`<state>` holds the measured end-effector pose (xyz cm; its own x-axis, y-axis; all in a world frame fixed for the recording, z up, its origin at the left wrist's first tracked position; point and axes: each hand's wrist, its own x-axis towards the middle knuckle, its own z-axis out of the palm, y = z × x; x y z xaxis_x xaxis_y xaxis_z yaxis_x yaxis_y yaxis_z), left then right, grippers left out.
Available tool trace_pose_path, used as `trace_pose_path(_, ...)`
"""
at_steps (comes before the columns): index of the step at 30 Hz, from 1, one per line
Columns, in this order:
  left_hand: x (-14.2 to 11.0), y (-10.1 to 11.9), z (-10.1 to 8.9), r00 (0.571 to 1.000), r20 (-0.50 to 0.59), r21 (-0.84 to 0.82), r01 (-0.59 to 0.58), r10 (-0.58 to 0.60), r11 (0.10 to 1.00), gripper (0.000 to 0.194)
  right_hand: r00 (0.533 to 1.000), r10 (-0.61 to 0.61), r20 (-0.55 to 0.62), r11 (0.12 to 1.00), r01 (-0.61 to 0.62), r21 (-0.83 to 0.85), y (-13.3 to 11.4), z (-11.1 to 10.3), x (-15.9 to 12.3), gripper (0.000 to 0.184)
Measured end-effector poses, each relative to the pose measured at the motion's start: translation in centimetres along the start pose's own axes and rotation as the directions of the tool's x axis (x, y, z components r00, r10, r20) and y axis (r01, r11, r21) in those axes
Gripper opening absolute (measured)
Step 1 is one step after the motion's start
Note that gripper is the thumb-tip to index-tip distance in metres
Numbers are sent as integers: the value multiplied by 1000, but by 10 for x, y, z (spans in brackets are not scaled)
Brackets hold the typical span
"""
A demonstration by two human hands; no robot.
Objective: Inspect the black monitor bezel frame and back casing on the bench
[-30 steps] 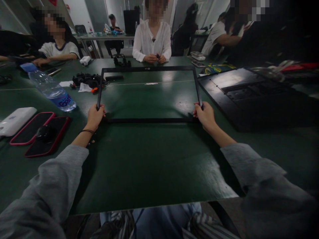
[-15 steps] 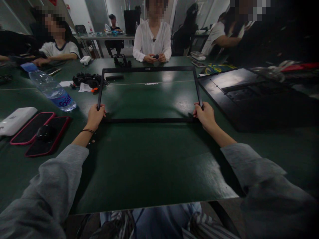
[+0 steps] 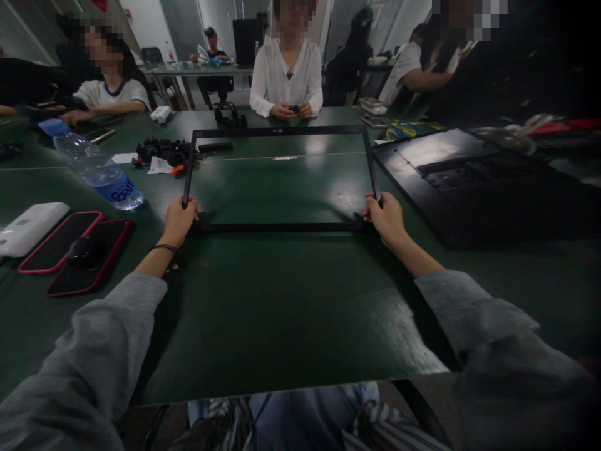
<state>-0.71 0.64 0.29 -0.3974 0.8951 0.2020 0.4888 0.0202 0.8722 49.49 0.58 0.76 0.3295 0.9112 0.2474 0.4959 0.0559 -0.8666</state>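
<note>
A thin black rectangular frame, like a screen bezel (image 3: 282,227), is held upright, tilted slightly, over the green table (image 3: 291,313). Its middle is open, and the tabletop shows through it. My left hand (image 3: 179,220) grips the lower part of its left side, thumb on the near face. At the lower right side, my right hand (image 3: 385,216) is closed round the opposite edge in the same way. Small markings show at the middle of the top bar. Whether the bottom bar touches the table, I cannot tell.
Left of me lie a tipped water bottle (image 3: 103,169), a white device (image 3: 32,228) and two red-edged phones (image 3: 89,269). A large black panel (image 3: 451,188) lies on the right. Black gear (image 3: 164,150) sits behind the frame. A person in white (image 3: 288,78) sits opposite.
</note>
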Motion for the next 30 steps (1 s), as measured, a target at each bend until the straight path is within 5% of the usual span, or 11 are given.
trace_pose_path(24,-2,3,0,1000,-6,-27,1,-1,1000,12,1000,-2,-7,999,2,32,0,0,-1,13)
trace_pose_path(30,0,2,0,999,-9,-101,-49,48,994,19,996,-81,-40,996,82,17,8,0,3,30)
